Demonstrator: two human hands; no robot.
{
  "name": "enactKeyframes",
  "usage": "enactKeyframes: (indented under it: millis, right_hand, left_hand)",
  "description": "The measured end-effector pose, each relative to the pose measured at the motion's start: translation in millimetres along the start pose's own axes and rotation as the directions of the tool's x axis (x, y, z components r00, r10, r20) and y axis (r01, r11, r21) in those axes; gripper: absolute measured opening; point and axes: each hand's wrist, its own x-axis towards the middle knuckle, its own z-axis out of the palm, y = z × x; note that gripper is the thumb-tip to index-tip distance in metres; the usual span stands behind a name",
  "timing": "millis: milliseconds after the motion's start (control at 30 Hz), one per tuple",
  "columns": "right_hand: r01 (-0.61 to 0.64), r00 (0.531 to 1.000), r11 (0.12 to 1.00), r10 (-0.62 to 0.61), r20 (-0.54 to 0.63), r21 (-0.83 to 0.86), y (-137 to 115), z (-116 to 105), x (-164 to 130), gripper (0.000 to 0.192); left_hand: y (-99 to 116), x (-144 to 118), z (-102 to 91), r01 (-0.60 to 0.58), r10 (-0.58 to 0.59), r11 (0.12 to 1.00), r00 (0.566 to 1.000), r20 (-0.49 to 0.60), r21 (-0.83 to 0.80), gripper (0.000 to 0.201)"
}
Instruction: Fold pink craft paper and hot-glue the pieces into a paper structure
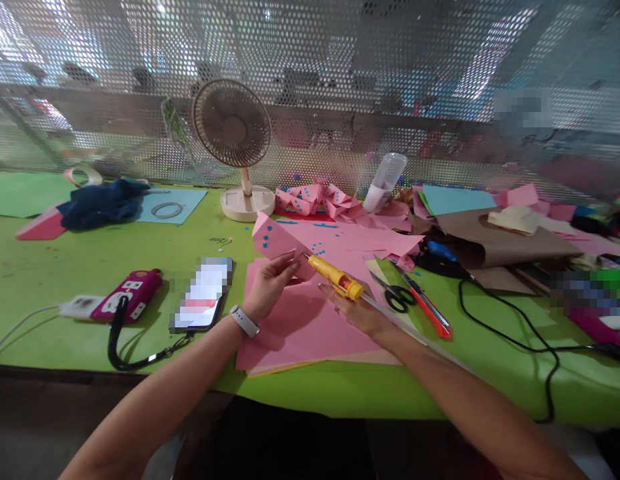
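My left hand (269, 285), with a white watch on the wrist, pinches a folded pink paper piece (271, 240) dotted with blue. My right hand (354, 308) grips a yellow glue gun (335, 275); its nozzle points left and touches the pink piece near my left fingertips. Below both hands lies a stack of pink paper sheets (300, 330) on the green table (55, 267).
Scissors (394, 293) and an orange box cutter (430, 308) lie right of my hands. A phone (203, 293), a maroon case (127, 297) and a small fan (235, 143) are to the left. Folded pink pieces (317, 199), brown paper (495, 243) and a black cable (520, 333) crowd the right.
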Motion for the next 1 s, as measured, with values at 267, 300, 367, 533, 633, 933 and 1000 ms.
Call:
enactKeyframes:
  millis: [267, 300, 367, 533, 633, 933, 1000]
  right_hand:
    - [-0.034, 0.997, 0.999, 0.034, 0.069, 0.003, 1.9, -1.5, -1.1, 0.029]
    - [-0.040, 0.997, 0.999, 0.039, 0.066, 0.007, 0.9, -1.2, -1.3, 0.030]
    - [-0.050, 0.997, 0.999, 0.050, 0.050, 0.004, -1.5, -0.2, -1.9, 0.030]
    - [-0.045, 0.999, 0.999, 0.045, 0.015, -0.032, -7.1, 2.3, -3.3, 0.032]
    - [-0.042, 0.999, 0.998, 0.043, 0.011, -0.043, -9.3, 2.0, -4.2, 0.032]
    - [-0.008, 0.999, 0.999, 0.010, 0.053, -0.049, 2.6, -1.5, 0.8, 0.031]
    - [-0.007, 0.999, 0.999, 0.008, 0.034, -0.041, 3.2, -1.3, 1.1, 0.031]
  left_hand:
    - [0.5, 0.2, -0.4, 0.012, -0.012, 1.000, 1.000, -0.001, -0.014, 0.044]
    - [0.6, 0.2, -0.3, 0.010, -0.010, 1.000, 1.000, 0.002, -0.013, 0.044]
    - [0.8, 0.2, -0.3, 0.008, -0.008, 1.000, 1.000, 0.008, -0.008, 0.044]
    - [0.1, 0.1, -1.0, 0.009, -0.009, 1.000, 1.000, 0.012, 0.006, 0.046]
    - [-0.4, 0.1, -1.2, 0.014, -0.014, 1.000, 1.000, 0.011, 0.003, 0.047]
    - [-0.3, -0.3, -1.0, 0.020, -0.019, 1.000, 1.000, 0.010, -0.009, 0.048]
    - [-0.4, -0.2, -1.2, 0.026, -0.026, 1.000, 1.000, 0.008, -0.009, 0.049]
